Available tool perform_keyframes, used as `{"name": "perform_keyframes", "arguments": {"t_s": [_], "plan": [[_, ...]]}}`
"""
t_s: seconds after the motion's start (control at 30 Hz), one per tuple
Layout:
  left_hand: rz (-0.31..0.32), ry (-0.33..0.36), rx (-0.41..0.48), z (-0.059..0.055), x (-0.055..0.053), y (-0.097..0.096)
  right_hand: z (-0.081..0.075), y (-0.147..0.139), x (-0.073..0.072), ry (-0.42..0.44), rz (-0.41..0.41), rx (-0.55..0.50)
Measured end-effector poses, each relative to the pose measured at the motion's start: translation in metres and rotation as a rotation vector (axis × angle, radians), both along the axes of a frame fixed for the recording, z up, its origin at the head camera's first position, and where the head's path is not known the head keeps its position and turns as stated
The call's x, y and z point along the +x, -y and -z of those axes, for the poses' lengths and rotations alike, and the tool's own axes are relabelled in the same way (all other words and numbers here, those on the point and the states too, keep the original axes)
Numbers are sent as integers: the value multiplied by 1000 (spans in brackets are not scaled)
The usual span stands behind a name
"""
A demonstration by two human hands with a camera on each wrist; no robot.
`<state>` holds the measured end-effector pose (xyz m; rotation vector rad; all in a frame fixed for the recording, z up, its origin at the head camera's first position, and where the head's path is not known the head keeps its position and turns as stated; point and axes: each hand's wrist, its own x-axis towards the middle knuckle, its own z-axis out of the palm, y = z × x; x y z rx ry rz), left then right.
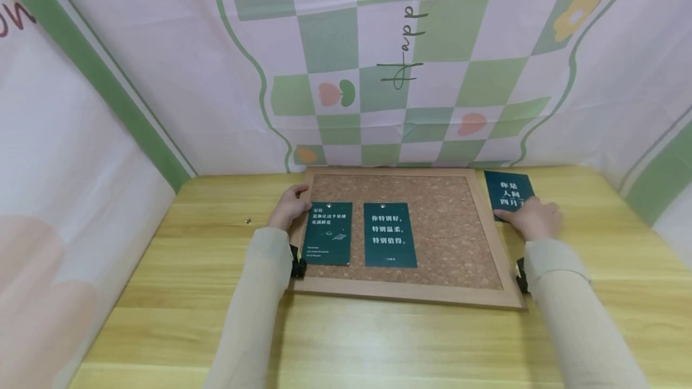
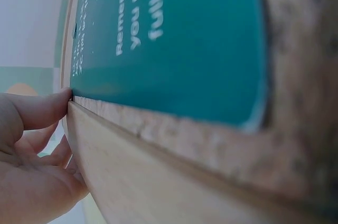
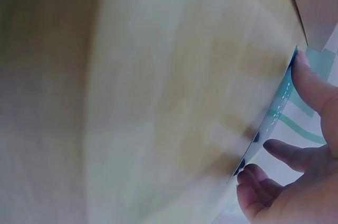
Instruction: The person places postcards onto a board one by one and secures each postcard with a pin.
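A wood-framed cork board (image 1: pixel 443 233) lies on the table. On it are two dark green cards with white writing, a left card (image 1: pixel 328 239) and a middle card (image 1: pixel 390 245), each with a small shiny spot at its top. My left hand (image 1: pixel 289 206) grips the board's left frame edge beside the left card; in the left wrist view the thumb (image 2: pixel 47 109) is at the rim and the other fingers are below it. Right of the board, my right hand (image 1: pixel 537 219) holds a third green card (image 1: pixel 505 188) between thumb and fingers. The right wrist view shows this card nearly edge-on.
A tiny shiny pin-like piece (image 1: pixel 247 221) lies on the wooden table (image 1: pixel 216 281), left of the board. A checkered cloth (image 1: pixel 384 95) with flowers and lettering hangs behind the board's far edge. Black devices (image 1: pixel 521 275) sit at both wrists.
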<state>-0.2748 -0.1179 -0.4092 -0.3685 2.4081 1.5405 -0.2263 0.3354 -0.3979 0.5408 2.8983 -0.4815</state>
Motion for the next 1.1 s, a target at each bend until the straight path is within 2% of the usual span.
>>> {"name": "perform_keyframes", "arguments": {"t_s": [0.5,0.73,1.1], "plan": [[-10,3,-13,4,-2,-2,1,-3,-3,18,85,-91],[-11,1,-8,4,-1,-2,0,-5,-4,25,83,-98],[-15,2,-12,3,-1,-1,0,-13,-3,-8,79,-165]]}}
